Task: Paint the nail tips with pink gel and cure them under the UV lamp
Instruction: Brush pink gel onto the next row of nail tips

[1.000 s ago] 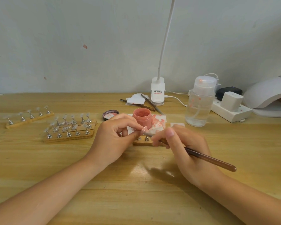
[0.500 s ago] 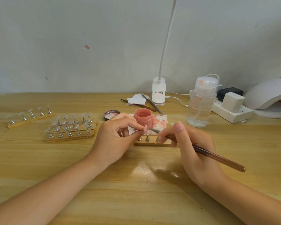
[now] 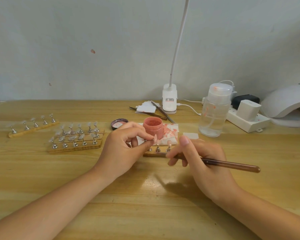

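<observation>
Since a moment ago, the right hand (image 3: 203, 163) has drawn its brush (image 3: 230, 165) back from the nail tip (image 3: 155, 137). That tip's stand is pinched by the left hand (image 3: 126, 149) before the pink gel jar (image 3: 153, 127) on the bench (image 3: 145, 205); the right hand grips the brush.

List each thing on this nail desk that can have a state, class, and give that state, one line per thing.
gel jar: open, upright, pink gel inside.
jar lid: off, lying left of the jar.
left hand: pinching a nail tip on its stand.
right hand: holding the brush, bristle end blurred.
pump bottle: capped, upright.
UV lamp: at the right edge, no glow visible.
</observation>
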